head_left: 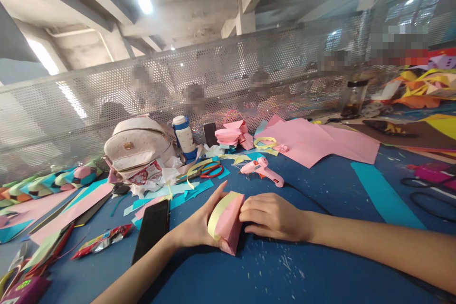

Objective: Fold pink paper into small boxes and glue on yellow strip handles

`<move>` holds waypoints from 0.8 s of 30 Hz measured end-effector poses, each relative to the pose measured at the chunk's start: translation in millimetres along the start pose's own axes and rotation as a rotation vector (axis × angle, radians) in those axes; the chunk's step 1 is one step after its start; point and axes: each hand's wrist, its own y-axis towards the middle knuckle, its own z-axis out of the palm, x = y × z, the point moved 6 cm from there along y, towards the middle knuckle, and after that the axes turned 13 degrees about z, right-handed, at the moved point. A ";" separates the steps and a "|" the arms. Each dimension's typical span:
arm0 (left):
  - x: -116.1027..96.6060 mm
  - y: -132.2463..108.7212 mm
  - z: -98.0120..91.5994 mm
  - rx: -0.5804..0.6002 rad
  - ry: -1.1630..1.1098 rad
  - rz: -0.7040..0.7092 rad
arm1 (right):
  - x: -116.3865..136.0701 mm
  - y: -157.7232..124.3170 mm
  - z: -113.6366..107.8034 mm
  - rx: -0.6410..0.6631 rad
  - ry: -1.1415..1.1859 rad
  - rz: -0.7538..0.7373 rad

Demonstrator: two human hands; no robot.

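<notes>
A small pink folded-paper box (231,225) with a pale yellow paper strip (220,211) curved along its left side stands tilted on the blue table. My left hand (201,225) is closed round its left side, thumb at the near bottom and a finger stretched up behind. Curled fingers of my right hand (269,217) press on the box's right edge; their tips are partly hidden. Just beyond lies a pink hot glue gun (261,171), its nozzle pointing left. Red-handled scissors (210,169) rest among blue and yellow paper scraps behind my left hand.
A black phone (151,229) and a red snack wrapper (103,240) lie left of my left arm. Farther back are a pale backpack (137,145), a bottle (184,137) and pink paper sheets (317,137). A blue strip (384,194) lies right. A perforated metal screen (221,66) borders the table.
</notes>
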 end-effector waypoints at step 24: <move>6.7 -0.3 -5.9 -0.579 0.036 -0.065 | 9.0 4.2 -25.3 -0.190 0.213 0.016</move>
